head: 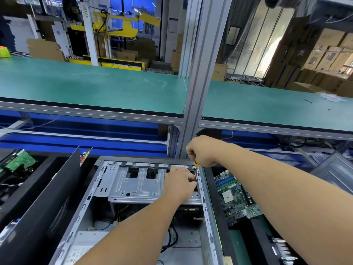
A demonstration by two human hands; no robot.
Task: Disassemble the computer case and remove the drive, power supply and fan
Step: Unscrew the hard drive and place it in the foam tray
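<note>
Computer case (133, 207) lies open on the tabletop between a black side panel (47, 197) and a motherboard (236, 197); right hand (202, 152) grips a yellow-handled screwdriver (195, 172) upright at the drive cage (137, 185), left hand (179, 181) pinching its shaft

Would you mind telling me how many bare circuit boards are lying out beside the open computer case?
2. One green circuit board lies at far left, beyond the black panel. A larger motherboard lies right of the computer case. Others may be hidden inside the case or under the arms.
</note>
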